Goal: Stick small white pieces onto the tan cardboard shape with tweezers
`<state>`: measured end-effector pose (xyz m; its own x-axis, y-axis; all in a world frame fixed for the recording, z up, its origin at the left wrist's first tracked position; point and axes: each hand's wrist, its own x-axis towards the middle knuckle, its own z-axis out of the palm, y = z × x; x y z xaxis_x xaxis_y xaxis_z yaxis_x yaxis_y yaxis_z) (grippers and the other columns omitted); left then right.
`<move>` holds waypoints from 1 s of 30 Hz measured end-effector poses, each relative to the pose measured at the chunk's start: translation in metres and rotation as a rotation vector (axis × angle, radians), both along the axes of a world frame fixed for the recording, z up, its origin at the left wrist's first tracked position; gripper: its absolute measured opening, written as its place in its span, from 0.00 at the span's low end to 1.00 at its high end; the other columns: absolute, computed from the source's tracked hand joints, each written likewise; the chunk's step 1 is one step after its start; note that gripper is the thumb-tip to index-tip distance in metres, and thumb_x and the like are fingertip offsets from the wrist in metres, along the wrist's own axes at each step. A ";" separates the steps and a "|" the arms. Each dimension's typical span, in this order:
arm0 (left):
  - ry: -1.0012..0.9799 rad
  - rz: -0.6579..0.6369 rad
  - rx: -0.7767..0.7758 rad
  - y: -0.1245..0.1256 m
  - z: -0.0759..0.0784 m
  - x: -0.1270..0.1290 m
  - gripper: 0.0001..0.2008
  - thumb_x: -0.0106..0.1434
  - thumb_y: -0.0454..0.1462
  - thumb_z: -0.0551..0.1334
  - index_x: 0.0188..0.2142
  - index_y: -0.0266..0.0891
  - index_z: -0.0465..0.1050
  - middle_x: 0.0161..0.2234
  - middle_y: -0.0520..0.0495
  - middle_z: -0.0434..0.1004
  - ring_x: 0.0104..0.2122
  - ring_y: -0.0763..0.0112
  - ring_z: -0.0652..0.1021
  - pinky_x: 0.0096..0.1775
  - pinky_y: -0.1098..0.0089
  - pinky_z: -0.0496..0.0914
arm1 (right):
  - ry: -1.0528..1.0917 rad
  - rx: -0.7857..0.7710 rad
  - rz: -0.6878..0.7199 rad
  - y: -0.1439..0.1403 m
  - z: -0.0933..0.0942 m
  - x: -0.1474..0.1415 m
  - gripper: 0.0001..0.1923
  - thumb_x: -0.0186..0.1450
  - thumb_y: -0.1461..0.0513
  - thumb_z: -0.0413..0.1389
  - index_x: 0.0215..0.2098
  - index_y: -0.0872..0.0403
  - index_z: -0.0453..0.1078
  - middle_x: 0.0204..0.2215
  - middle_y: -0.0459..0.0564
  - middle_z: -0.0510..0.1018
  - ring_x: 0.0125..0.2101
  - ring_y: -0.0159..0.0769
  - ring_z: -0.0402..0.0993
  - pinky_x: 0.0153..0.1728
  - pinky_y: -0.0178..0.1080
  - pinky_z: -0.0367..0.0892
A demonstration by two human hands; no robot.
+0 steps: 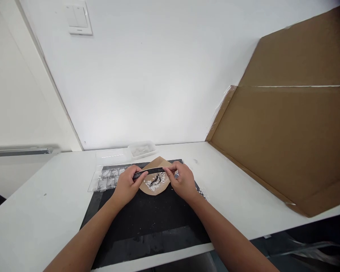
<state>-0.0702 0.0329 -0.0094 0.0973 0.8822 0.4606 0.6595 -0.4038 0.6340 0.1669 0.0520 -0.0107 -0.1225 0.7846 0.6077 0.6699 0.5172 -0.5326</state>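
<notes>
White wall (158,83) at the back, white table (238,192) right up against it. What matters is the thin black strip (156,171), which is up in front of the paper (160,161), partly blocking the view of it. Left hand (128,182) has one end pinched between thumb and fingers, right hand (184,180) has the other end the same way, so it's a proper two-handed grip. Long axis goes side to side from one hand to the other, with the right end looking a touch higher. Neither hand is really nearer, since the strip sits right between them. Can't tell from this angle if it's touching the paper, but I'd guess it's held just clear.

On the paper there's a scatter of white bits (153,187) plus a squiggly dark scrap (158,179), no idea what that is. Under the paper is a black mat (147,219) with some specks on it. Left of the paper: a clear divided case (107,180). Behind it, slightly left: a pale tub (143,149), contents too blurry. Well off to the right of the paper, a big sheet of cardboard (283,143).
</notes>
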 end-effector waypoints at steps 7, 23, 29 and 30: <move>-0.191 -0.046 -0.109 -0.005 0.004 0.006 0.16 0.70 0.51 0.58 0.34 0.42 0.69 0.29 0.53 0.73 0.29 0.69 0.74 0.33 0.69 0.65 | -0.032 0.067 -0.036 0.001 0.001 0.002 0.16 0.73 0.51 0.54 0.32 0.51 0.69 0.27 0.47 0.79 0.29 0.39 0.75 0.40 0.44 0.61; -0.114 -0.054 -0.099 -0.005 0.001 0.008 0.17 0.71 0.51 0.54 0.34 0.43 0.70 0.27 0.52 0.76 0.29 0.66 0.76 0.33 0.67 0.65 | 0.095 -0.052 -0.046 0.003 0.000 0.001 0.17 0.71 0.48 0.54 0.31 0.50 0.68 0.29 0.48 0.81 0.31 0.41 0.76 0.33 0.41 0.64; -0.196 -0.082 -0.118 -0.011 0.009 0.013 0.18 0.71 0.51 0.54 0.32 0.44 0.70 0.31 0.50 0.80 0.34 0.65 0.78 0.38 0.66 0.67 | -0.060 0.039 -0.033 0.002 -0.006 -0.003 0.17 0.73 0.50 0.53 0.30 0.50 0.66 0.26 0.47 0.79 0.28 0.40 0.74 0.39 0.45 0.61; -0.203 -0.102 -0.125 -0.012 0.010 0.014 0.18 0.72 0.50 0.54 0.32 0.43 0.70 0.32 0.50 0.81 0.34 0.65 0.78 0.39 0.66 0.68 | -0.068 0.042 -0.026 0.002 -0.007 -0.004 0.17 0.73 0.50 0.53 0.30 0.50 0.66 0.26 0.47 0.79 0.28 0.40 0.74 0.39 0.45 0.60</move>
<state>-0.0557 0.0211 0.0003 0.1052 0.9238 0.3681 0.4739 -0.3720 0.7982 0.1628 0.0538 -0.0173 -0.1447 0.7621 0.6311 0.7173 0.5201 -0.4636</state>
